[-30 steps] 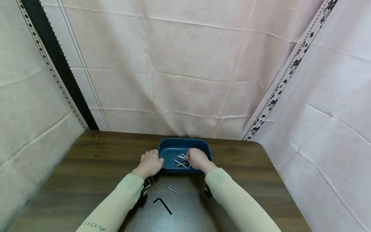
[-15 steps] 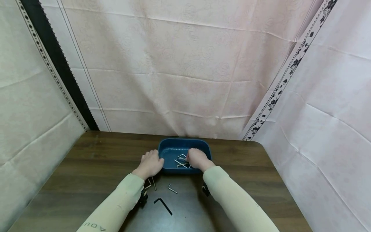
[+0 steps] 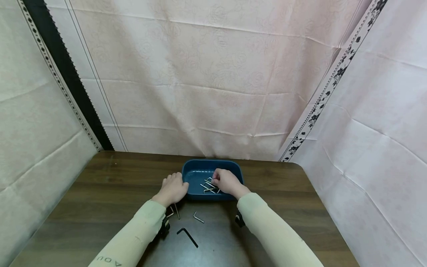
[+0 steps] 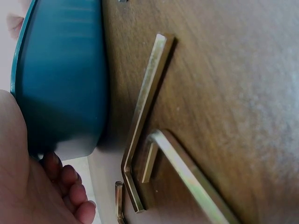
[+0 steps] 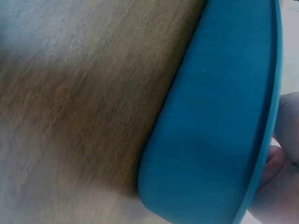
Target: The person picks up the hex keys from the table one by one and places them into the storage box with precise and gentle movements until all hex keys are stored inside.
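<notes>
A blue plastic tray [image 3: 213,197] holds several metal hex keys [image 3: 208,188], heaped in its front right part. My left hand [image 3: 171,189] grips the tray's left side, its fingers curled against the outer wall in the left wrist view. My right hand [image 3: 228,183] reaches over the right side into the tray, with bent fingertips at the heap. Whether those fingertips pinch a hex key cannot be made out; in the right wrist view the tray wall hides them.
On the wooden table [image 3: 283,207], a black hex key [image 3: 189,238] and a small silver hex key [image 3: 198,218] lie in front of the tray. Brass-coloured hex keys [image 4: 145,102] lie beside my left wrist. A pale cloth [image 3: 200,92] hangs behind the table.
My right hand shifts slightly within the tray and its fingers lift and spread a little at the heap. Some hex keys there move slightly. The left hand stays put.
</notes>
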